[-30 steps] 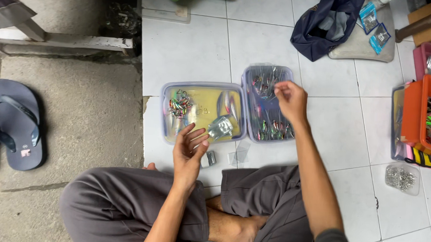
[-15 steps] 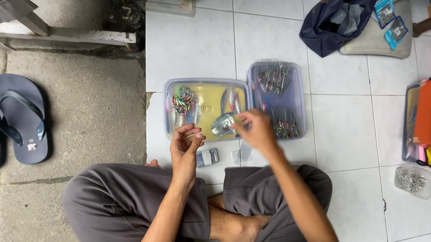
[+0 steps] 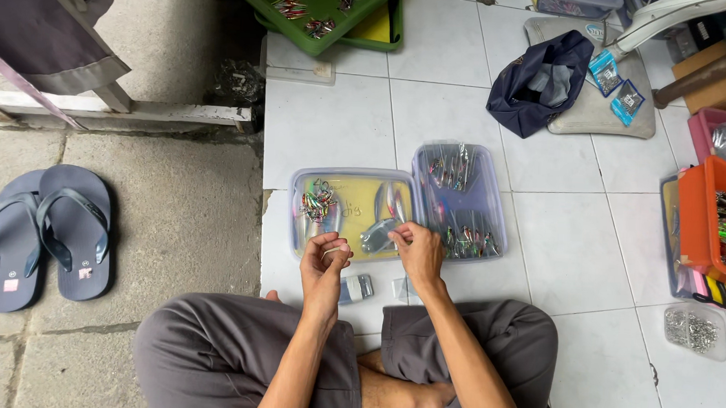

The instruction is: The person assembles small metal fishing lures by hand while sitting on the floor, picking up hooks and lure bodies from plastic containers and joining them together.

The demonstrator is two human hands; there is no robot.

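Observation:
I sit cross-legged on white tiles. My left hand is raised in front of my knee, its fingers curled and pinched on a small piece too tiny to make out. My right hand is close beside it at the front rim of the clear tray with a yellow bottom, fingertips pinched on a small lure. That tray holds a bunch of colourful lures and grey pliers. A second clear tray with several lures stands just to its right. Two small clear packets lie on the tile between my knees.
Dark blue flip-flops lie on the concrete at left, beyond the tile edge. A green tray is at the top, a dark blue bag at upper right, an orange box of lures and a clear lid with metal bits at right.
My right hand came back from the right-hand tray to the front of the yellow tray, close to my left hand. The left hand stayed raised in about the same place.

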